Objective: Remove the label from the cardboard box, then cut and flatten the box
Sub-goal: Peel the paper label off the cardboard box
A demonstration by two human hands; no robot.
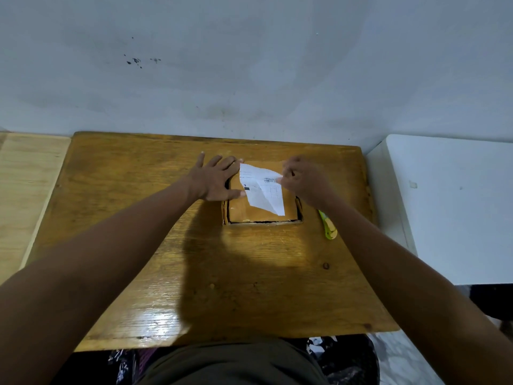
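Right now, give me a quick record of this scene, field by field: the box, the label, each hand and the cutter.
surface: wooden table
box: cardboard box, lying on the table, still uncut
label: white label, partly peeled, right edge lifted
left hand: left hand, fingers spread flat, pressing the box's left side
right hand: right hand, pinching the label's lifted edge
cutter: yellow-green utility knife, on the table right of the box, untouched

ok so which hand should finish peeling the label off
Right. The right hand already pinches the lifted corner of the label, while the left hand lies flat, bracing the cardboard box. The yellow cutter waits beside it.
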